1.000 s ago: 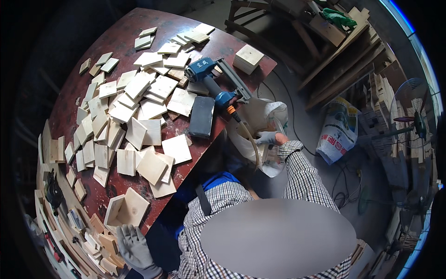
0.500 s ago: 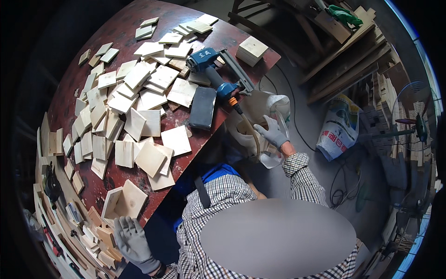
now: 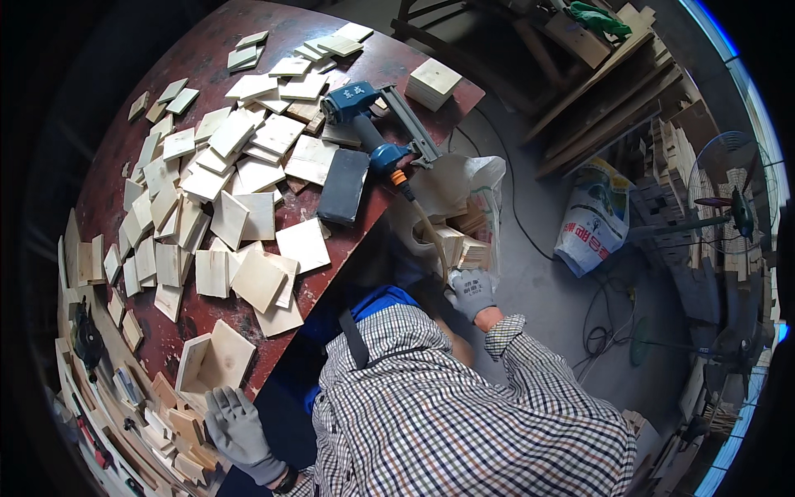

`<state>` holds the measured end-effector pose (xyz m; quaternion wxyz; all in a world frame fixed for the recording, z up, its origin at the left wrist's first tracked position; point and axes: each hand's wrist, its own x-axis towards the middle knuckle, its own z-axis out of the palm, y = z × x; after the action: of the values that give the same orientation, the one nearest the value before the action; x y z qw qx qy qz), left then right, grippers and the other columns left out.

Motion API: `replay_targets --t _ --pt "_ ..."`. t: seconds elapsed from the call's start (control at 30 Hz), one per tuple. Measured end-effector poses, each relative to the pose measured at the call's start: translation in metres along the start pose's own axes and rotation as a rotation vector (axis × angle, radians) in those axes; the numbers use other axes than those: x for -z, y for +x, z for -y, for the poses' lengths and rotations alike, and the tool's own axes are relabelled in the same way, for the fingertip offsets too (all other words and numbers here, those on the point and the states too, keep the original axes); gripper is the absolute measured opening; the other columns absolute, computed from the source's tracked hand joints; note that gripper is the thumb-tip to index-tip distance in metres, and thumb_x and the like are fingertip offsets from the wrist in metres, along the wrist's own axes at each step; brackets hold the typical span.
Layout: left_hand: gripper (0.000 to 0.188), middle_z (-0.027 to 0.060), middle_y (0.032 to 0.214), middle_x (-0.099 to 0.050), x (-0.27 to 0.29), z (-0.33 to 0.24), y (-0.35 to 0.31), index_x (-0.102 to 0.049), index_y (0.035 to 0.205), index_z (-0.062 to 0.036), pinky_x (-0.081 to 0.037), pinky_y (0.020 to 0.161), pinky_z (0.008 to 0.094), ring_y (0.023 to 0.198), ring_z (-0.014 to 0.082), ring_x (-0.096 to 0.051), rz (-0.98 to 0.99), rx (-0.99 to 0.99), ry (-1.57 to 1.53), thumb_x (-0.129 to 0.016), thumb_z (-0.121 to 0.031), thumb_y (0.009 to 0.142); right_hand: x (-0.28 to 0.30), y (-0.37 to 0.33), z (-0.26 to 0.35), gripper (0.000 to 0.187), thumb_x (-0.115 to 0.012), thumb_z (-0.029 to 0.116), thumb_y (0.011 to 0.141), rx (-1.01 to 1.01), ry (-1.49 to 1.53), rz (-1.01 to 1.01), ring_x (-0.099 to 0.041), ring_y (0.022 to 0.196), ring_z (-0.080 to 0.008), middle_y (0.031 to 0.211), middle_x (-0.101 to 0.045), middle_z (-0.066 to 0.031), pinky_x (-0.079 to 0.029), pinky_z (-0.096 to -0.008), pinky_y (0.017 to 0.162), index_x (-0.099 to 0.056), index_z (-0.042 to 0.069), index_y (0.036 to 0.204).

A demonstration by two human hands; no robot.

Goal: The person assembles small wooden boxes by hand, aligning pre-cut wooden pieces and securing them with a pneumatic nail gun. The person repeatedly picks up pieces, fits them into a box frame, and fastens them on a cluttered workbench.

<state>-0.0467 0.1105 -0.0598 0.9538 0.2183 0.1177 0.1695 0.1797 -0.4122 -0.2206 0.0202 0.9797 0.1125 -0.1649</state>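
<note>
Head view: red surface (image 3: 161, 344) spread with loose wooden squares (image 3: 236, 132), many overlapping. Blue nail gun (image 3: 364, 128) lies near the right edge, beside a black block (image 3: 344, 186); a neat stack (image 3: 435, 74) of squares stands at the far corner. Left grip (image 3: 240, 432), grey-gloved, fingers extended, at the near side of an open wooden box (image 3: 217, 356); contact unclear. Right grip (image 3: 473, 292), also gloved, just beside wood pieces (image 3: 472, 253) in a white sack (image 3: 484, 182); its hold cannot be told. Printed bag (image 3: 592, 224) on the floor, farther right.

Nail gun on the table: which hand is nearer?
Right. The right hand is by the open sack, below the nail gun in the picture; the left hand is farther off, next to the angled boards.
</note>
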Motion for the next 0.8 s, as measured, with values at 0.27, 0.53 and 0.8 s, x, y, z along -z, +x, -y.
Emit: replay_targets --t 0.27,0.53,0.8 --pt "0.049 0.0191 0.151 -0.06 0.003 0.001 0.003 -0.05 0.155 0.0012 -0.034 0.13 0.0504 0.144 0.0323 -0.054 -0.026 -0.026 0.036 -0.047 -0.026 0.115 0.127 -0.005 -0.079 0.022 -0.071 0.024 0.095 0.263 0.267 -0.432 -0.068 0.075 -0.0333 0.078 -0.07 -0.0126 -0.05 -0.046 0.068 -0.075 0.006 0.084" --pt "0.048 0.02 0.149 -0.062 0.004 -0.003 0.0 -0.05 0.155 0.0006 -0.035 0.129 0.0504 0.143 0.0323 -0.056 -0.051 -0.032 0.038 -0.046 -0.025 0.115 0.166 -0.013 -0.088 0.067 -0.072 0.061 0.089 -0.149 0.394 0.381 -0.074 0.1 -0.0373 0.105 -0.076 -0.0253 -0.054 -0.0434 0.087 -0.076 -0.003 0.109" --pt "0.045 0.0192 0.147 -0.065 0.001 0.009 -0.009 -0.058 0.149 0.0013 -0.035 0.13 0.0486 0.142 0.0307 -0.057 -0.022 -0.04 -0.009 -0.049 -0.026 0.114 0.209 0.005 -0.067 0.087 -0.066 0.076 0.089 -0.135 0.414 0.561 -0.073 0.108 -0.0386 0.114 -0.076 -0.0285 -0.054 -0.0429 0.095 -0.075 -0.006 0.117"
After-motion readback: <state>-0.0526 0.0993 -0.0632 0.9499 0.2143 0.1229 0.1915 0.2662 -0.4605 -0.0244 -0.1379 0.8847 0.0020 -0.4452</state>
